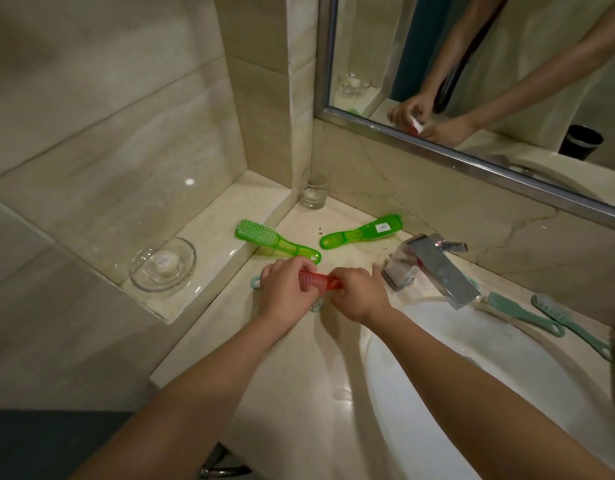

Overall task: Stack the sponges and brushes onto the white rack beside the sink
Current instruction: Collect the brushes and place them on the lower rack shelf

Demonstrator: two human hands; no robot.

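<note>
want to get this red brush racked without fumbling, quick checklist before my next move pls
1. Grip on red brush: ok, left hand and right hand both hold it.
2. Sighting of white rack: not ok, none visible.
3. Route to rack: cannot tell, its place is unseen.
4. Other brushes located: ok, green brush on ledge, green brush by wall, two teal brushes right of faucet.
5. Teal item under hands: cannot tell, mostly hidden.

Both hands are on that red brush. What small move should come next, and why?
Probably release the left hand and lift the red brush with the right hand. Both hands grip it over a teal brush on the counter, and two green brushes lie loose, so a free hand could gather another.
</note>
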